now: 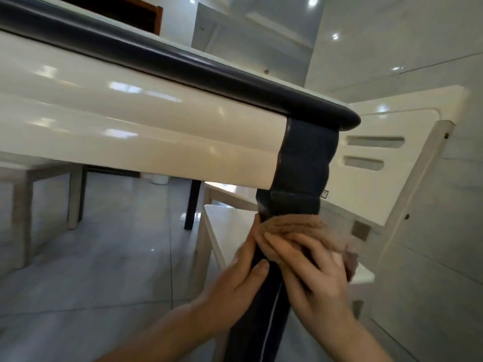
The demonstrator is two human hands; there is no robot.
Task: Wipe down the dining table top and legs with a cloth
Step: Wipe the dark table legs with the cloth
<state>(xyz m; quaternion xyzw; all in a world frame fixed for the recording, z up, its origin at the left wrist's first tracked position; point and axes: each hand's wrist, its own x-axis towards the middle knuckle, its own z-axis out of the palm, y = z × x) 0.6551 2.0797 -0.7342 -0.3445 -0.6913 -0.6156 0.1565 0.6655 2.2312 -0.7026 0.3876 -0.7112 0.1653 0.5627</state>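
I look up from below at the dining table: a dark rounded top edge (183, 66) over a glossy cream apron (130, 121). Its dark corner leg (303, 163) runs down to the bottom of the view. A brown fluffy cloth (295, 226) is wrapped round the leg just below the apron. My right hand (313, 273) grips the cloth against the leg from the right. My left hand (240, 278) curls round the leg from the left, thumb on its front face, fingertips touching the cloth's edge.
A cream chair (379, 158) with two slots in its back stands right behind the leg, its seat (230, 231) close to my hands. Another dark table leg (193, 202) and a pale bench (44, 184) stand further back on the grey tiled floor (104, 257).
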